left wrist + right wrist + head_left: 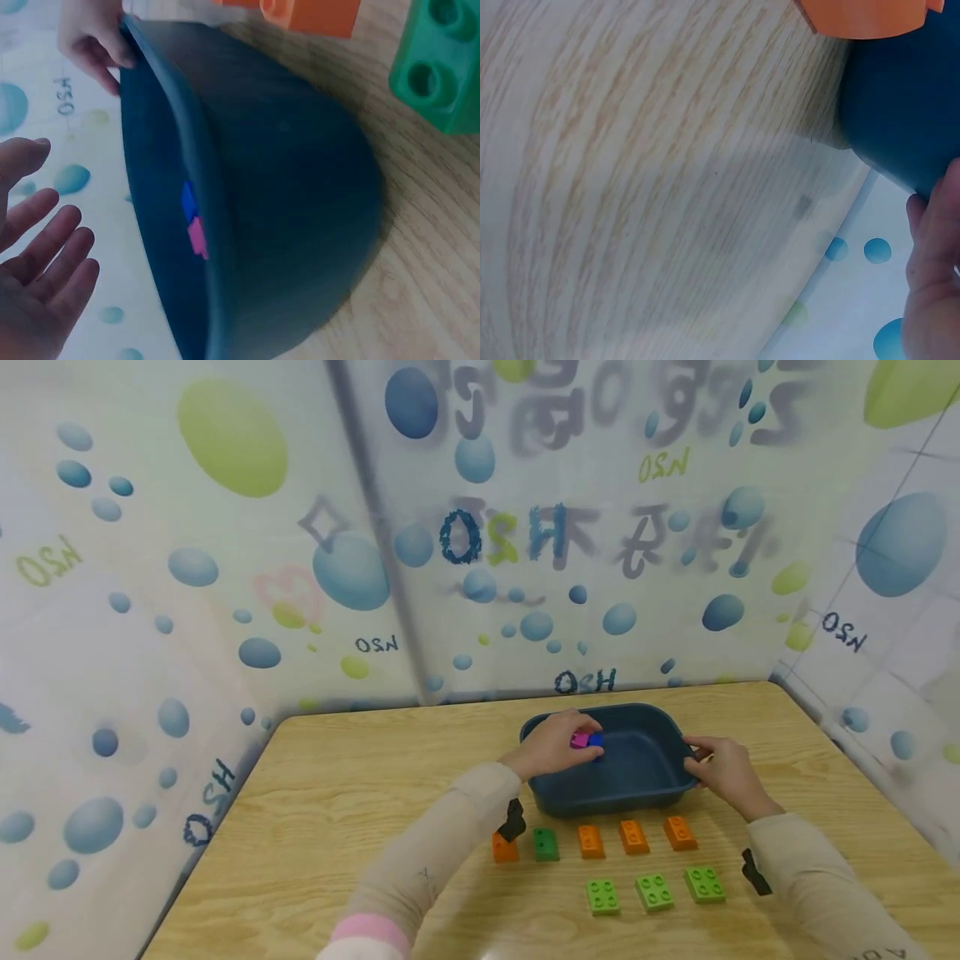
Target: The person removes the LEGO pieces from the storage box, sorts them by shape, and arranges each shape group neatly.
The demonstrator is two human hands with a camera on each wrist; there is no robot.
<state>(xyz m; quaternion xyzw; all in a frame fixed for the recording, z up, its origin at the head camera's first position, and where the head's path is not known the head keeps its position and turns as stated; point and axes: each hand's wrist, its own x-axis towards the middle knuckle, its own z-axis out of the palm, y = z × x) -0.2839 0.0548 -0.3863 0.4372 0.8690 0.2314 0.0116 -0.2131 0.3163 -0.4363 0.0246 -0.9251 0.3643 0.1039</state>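
A dark blue plastic basin (645,760) stands on the wooden table. My right hand (723,772) grips its right rim, thumb and fingers on either side of the edge. Over the basin's left part is my left hand (557,745), palm facing in and fingers spread in the left wrist view, holding nothing. Inside the basin lie a pink building block (197,236) and a blue building block (189,199), side by side and apart from the left fingers. In the right wrist view only part of the right hand (934,277) shows against the basin wall.
In front of the basin runs a row of several orange blocks (633,837) with one dark green block (546,844) among them. Nearer to me sit three light green blocks (655,892). A patterned curtain (480,610) hangs behind the table (360,793).
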